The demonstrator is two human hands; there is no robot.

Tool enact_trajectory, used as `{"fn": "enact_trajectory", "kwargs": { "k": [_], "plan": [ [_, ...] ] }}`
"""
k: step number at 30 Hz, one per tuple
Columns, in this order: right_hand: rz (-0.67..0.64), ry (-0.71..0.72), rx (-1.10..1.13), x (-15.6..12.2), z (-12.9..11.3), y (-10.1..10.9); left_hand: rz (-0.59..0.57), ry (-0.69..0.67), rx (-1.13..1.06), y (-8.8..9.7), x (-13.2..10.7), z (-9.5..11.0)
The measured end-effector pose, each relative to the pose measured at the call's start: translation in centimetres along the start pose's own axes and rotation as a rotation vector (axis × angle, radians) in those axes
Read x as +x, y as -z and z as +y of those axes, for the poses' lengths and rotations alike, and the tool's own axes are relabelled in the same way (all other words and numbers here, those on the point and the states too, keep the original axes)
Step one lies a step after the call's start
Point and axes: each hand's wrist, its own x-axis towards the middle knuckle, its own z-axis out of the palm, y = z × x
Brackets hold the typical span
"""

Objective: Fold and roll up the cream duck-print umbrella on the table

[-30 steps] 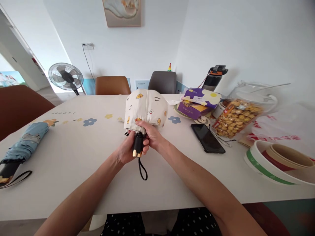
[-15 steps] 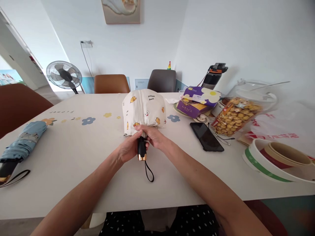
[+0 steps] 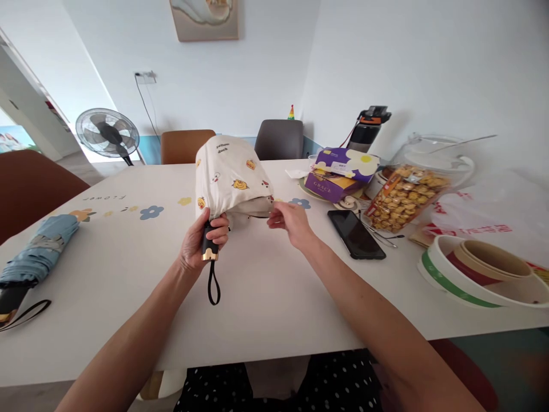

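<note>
A cream folding umbrella (image 3: 229, 177) printed with small yellow ducks is held above the white table (image 3: 266, 297), its canopy loose and bunched. My left hand (image 3: 201, 243) is wrapped around its black handle with a gold end cap; a black wrist strap (image 3: 213, 289) dangles below. My right hand (image 3: 289, 220) sits just right of the canopy's lower edge, fingertips pinching the fabric rim.
A folded blue umbrella (image 3: 36, 257) lies at the table's left edge. A black phone (image 3: 354, 233), a snack jar (image 3: 403, 197), a purple box (image 3: 338, 174), stacked paper bowls (image 3: 480, 272) and a bottle (image 3: 364, 129) crowd the right side. Chairs and a fan (image 3: 107, 134) stand behind.
The umbrella tilted up and left. My right hand left the handle and moved right to the canopy's edge. My left hand kept the handle.
</note>
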Motion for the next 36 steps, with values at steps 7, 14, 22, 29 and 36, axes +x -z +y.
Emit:
{"fn": "enact_trajectory", "kwargs": {
  "k": [7,14,22,29,36],
  "plan": [
    [-0.051,-0.166,0.159,0.5,0.6,0.5,-0.028,0.069,-0.012,0.7,0.2,-0.1],
    [-0.130,-0.182,0.198,0.3,-0.1,-0.7,0.017,0.079,0.055,0.6,0.1,-0.4],
    [0.032,0.331,0.246,-1.5,-4.7,-0.8,0.075,0.114,0.195,0.7,0.8,-1.0],
    [-0.307,-0.266,0.152,-4.4,1.0,-2.2,0.206,-0.131,0.775,1.8,1.6,-2.9],
    [-0.433,-0.187,0.095,-5.3,2.5,-3.1,0.187,-0.266,1.073,1.2,0.8,-5.4]
  ]
}}
